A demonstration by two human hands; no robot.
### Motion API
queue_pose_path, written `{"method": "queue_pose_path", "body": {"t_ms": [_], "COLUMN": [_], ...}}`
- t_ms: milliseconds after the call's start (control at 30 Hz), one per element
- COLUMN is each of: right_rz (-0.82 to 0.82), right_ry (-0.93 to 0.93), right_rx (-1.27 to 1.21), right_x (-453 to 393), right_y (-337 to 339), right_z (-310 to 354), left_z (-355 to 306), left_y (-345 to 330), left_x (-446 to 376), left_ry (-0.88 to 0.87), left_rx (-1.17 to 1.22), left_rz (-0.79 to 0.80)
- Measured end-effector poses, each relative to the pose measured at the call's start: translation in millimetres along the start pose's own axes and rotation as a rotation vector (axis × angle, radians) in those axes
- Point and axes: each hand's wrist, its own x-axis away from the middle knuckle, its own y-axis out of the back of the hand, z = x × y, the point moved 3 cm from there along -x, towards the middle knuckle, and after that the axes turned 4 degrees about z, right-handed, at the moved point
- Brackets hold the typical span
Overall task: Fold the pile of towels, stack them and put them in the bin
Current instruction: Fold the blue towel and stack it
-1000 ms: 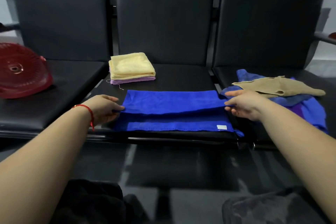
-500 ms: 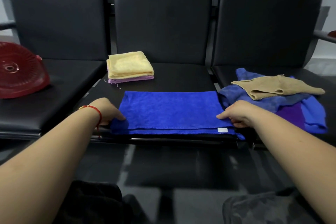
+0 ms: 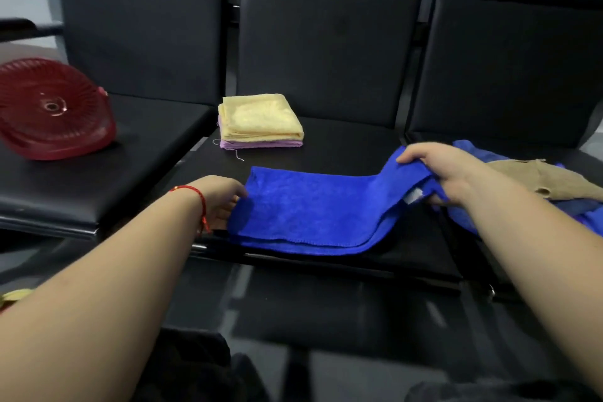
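Three black padded seats [image 3: 326, 153] in a row carry everything. The blue towel [image 3: 313, 209] lies folded on the middle seat's front; right hand [image 3: 447, 173] grips its raised end, left hand [image 3: 222, 199] pinches the other. Folded stack [image 3: 259, 121] behind; red bin [image 3: 52, 108] left.

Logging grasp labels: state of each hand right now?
Left hand: at the blue towel's left end, grip cannot be told.
Right hand: grips the towel's raised right end.

Three black padded seats [image 3: 329, 153] are standing in a row, tall backrests [image 3: 326, 42] rising behind them, a dark armrest [image 3: 23, 26] is poking in at far left, glossy floor [image 3: 293, 300] is gleaming below
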Motion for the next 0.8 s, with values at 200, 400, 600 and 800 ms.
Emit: {"method": "queue_pose_path", "body": {"t_ms": [200,400,600,800], "right_rz": [0.153,0.26,0.079,-0.077], "right_ry": [0.036,0.004,0.056,-0.158], "right_rx": [0.117,0.326,0.541,0.888], "right_x": [-16.4,-31.3,-36.9,-20.3], "right_y": [-129.3,-212.1,-154.3,-96.2], "right_z": [16.2,-35.3,-17.2,-27.9], "left_z": [3.2,2.6,0.3,-6.0], "left_y": [3.3,1.3,6.4,4.4], "left_x": [-3.9,-8.4,-9.1,0.9], "left_ry": [-0.017,-0.024,-0.108,-0.208], "left_rx": [0.049,0.119,-0.018,-0.207], "left_rz": [0.024,0.086,-0.023,-0.11]}}
